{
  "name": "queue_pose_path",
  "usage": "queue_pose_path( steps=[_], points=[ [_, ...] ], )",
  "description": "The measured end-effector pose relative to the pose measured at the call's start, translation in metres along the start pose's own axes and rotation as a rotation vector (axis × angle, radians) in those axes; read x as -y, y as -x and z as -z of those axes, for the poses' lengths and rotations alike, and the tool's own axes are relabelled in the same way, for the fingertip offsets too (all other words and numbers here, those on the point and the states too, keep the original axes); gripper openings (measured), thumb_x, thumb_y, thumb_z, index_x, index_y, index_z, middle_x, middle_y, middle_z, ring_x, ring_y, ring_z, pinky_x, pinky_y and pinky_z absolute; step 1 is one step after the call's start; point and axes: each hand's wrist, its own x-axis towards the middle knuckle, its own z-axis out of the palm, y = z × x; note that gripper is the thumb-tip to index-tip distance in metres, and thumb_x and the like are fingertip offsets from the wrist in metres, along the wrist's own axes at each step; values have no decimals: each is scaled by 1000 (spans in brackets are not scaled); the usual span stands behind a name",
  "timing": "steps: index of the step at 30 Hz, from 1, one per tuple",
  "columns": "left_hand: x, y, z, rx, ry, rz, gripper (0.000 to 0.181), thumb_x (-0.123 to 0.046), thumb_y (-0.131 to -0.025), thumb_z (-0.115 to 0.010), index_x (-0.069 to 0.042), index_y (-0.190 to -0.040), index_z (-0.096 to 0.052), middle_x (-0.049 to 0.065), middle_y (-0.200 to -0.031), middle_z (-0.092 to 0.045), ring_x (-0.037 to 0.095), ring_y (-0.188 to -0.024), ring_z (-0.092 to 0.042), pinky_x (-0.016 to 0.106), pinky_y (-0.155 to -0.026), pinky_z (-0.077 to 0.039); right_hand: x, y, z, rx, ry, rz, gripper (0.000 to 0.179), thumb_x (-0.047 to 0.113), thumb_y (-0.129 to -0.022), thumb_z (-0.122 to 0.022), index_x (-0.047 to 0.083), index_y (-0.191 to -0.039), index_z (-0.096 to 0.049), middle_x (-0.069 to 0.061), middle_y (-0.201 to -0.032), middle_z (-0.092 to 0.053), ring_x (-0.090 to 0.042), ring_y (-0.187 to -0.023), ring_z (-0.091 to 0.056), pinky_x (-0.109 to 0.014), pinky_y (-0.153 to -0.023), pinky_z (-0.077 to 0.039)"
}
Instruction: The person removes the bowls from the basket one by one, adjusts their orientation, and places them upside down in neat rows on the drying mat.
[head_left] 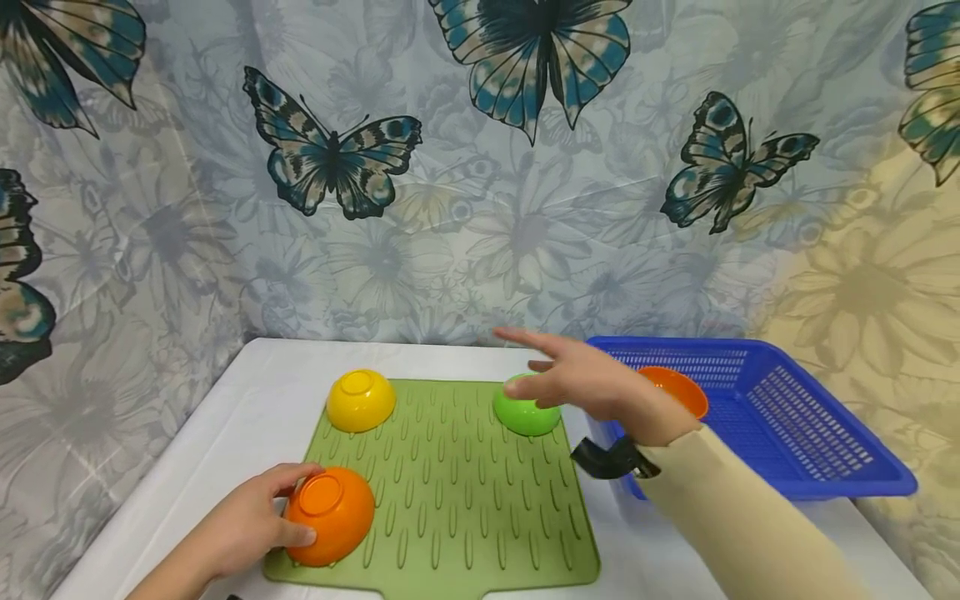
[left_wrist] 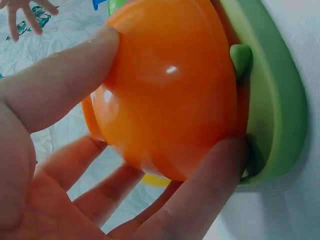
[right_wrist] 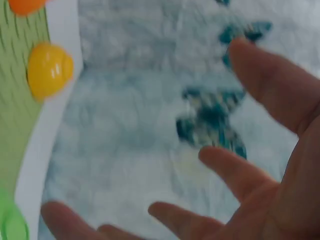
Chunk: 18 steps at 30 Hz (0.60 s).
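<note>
At the front left corner of the green mat (head_left: 465, 500), an upside-down orange bowl (head_left: 341, 521) is gripped by my left hand (head_left: 251, 517). In the left wrist view, thumb and fingers curve around the bowl's side (left_wrist: 170, 90), its rim close to the mat's raised edge. My right hand (head_left: 585, 379) hovers with fingers spread and nothing in them, overlapping an upside-down green bowl (head_left: 528, 417) at the mat's back right. An upside-down yellow bowl (head_left: 360, 402) sits at the back left corner.
A blue plastic basket (head_left: 825, 417) stands on the right of the white table (head_left: 202, 442), with another orange bowl (head_left: 678, 390) inside its left part. A cloth printed with butterflies (head_left: 465, 258) hangs behind the table.
</note>
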Motion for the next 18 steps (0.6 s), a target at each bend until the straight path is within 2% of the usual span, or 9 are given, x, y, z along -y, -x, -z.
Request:
queue_pose_path(
  steps=[4,7,9,11,13,15,17,18],
  points=[
    [2,0,0,11,7,4,84,-25,-64,-93,-11,-139,-59,10,-125,-63,38,-119,-54,60,-91,-45,-23,16,64,50,-259,3,83,14,-97,-68,31,-161,-18,-9,-165,-1,-48,-143,-20,-61,-99,-42],
    [3,0,2,16,5,2,84,-26,-64,-93,-11,-140,-58,10,-126,-62,38,-119,-54,60,-91,-45,-46,28,107,54,-401,16,79,10,-102,-57,29,-162,-9,-15,-164,9,-53,-143,-8,-67,-99,-36],
    [3,1,2,16,2,-3,84,-26,-64,-93,-11,-140,-58,11,-127,-62,38,-118,-54,59,-90,-46,-64,36,133,51,-468,11,74,12,-106,-50,28,-162,-5,-16,-163,17,-55,-143,1,-70,-101,-31],
    [4,1,3,16,2,-8,84,-26,-65,-92,-11,-140,-58,11,-128,-61,38,-118,-54,59,-90,-46,-83,45,157,40,-492,-7,68,17,-108,-43,30,-162,-4,-16,-161,23,-55,-142,6,-71,-102,-26],
    [4,1,2,15,4,-11,83,-26,-65,-93,-11,-139,-59,11,-128,-61,38,-118,-54,58,-90,-47,-104,55,179,11,-493,-28,58,20,-109,-37,34,-160,-12,-17,-160,25,-57,-141,4,-73,-102,-25],
    [3,0,2,17,7,-12,83,-25,-65,-93,-11,-139,-59,11,-127,-61,38,-118,-54,58,-90,-47,-125,66,196,-36,-461,-57,47,23,-110,-35,40,-153,-30,-20,-160,24,-58,-138,-13,-72,-101,-29],
    [3,0,2,17,10,-11,82,-24,-65,-92,-11,-139,-59,11,-126,-62,37,-117,-54,57,-89,-48,-145,74,209,-75,-436,-94,37,26,-110,-35,46,-138,-47,-24,-158,22,-55,-132,-27,-70,-99,-35],
    [3,0,2,15,12,-9,82,-24,-64,-93,-11,-139,-60,11,-126,-62,37,-117,-54,57,-89,-48,-154,77,214,-82,-428,-112,33,27,-110,-34,48,-128,-52,-26,-158,22,-55,-130,-28,-69,-98,-37]
  ],
)
